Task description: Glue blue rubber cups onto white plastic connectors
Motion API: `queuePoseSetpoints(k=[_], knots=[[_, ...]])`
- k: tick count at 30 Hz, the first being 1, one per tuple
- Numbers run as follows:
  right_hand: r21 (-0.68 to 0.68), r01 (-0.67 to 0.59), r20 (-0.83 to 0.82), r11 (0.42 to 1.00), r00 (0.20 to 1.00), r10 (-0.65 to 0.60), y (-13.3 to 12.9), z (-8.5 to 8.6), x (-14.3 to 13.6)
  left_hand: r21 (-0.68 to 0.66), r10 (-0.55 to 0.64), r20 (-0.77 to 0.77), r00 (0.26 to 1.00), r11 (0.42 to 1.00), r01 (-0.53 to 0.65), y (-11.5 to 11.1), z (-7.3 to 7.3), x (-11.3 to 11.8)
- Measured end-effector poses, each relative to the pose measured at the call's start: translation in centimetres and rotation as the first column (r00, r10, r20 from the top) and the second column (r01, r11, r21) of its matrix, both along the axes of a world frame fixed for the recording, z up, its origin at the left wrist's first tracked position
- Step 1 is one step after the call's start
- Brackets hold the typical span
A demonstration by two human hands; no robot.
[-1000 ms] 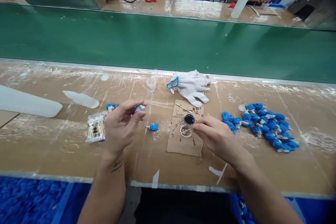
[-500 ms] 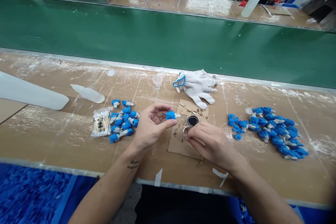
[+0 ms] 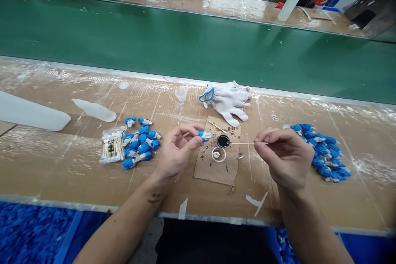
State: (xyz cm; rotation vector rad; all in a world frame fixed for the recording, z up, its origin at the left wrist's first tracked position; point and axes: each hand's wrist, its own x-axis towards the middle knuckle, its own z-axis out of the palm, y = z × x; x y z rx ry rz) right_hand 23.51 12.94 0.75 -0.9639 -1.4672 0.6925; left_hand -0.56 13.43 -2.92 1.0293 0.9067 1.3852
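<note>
My left hand [image 3: 177, 148] pinches a small blue and grey part [image 3: 204, 135] above the left edge of a stained cardboard piece [image 3: 216, 170]. Between thumb and fingers, my right hand [image 3: 283, 154] holds a thin stick [image 3: 244, 143], its tip at the right rim of a small cup of black liquid [image 3: 223, 141]. Just below that cup sits a clear round cup or lid [image 3: 218, 154]. A cotton swab [image 3: 218, 127] lies at the top of the cardboard. Blue and grey parts form a pile [image 3: 142, 140] on the left and another [image 3: 328, 152] on the right, partly behind my right hand.
A swab packet [image 3: 112, 145] lies beside the left pile. White gloves [image 3: 229, 101] lie behind the cardboard. A bottle [image 3: 94, 110] lies at the left. Beyond the green belt [image 3: 185, 45] stand another bottle [image 3: 292, 2] and two people's hands.
My right hand has left the clear round piece on the cardboard, moved right, and now holds a thin stick. My left hand still holds the part, which is turned slightly. The view has shifted slightly.
</note>
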Motion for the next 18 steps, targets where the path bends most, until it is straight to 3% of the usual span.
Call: queuePoseSetpoints(k=[5, 12, 15, 18], knots=[[-0.025, 0.021, -0.071, 0.999, 0.997, -0.022, -0.2, -0.2, -0.1, -0.047, 0.027, -0.030, 0.999, 0.998, -0.029, 0.0, 0.1, 0.2], [0.001, -0.020, -0.122, 1.000, 0.992, 0.020, -0.6, -0.1, -0.9, 0.160, 0.038, -0.274, 0.961, 0.987, 0.006, -2.2, -0.1, 2.5], [0.005, -0.028, -0.118, 1.000, 0.993, 0.029, -0.6, 0.0, -1.0, 0.233, 0.142, -0.402, 0.904, 0.971, -0.049, -2.4, -0.5, 2.6], [-0.010, -0.004, -0.105, 1.000, 0.994, 0.003, -0.5, -0.1, -0.8, 0.242, 0.316, -0.435, 0.843, 0.943, -0.229, -1.4, -0.3, 1.3]])
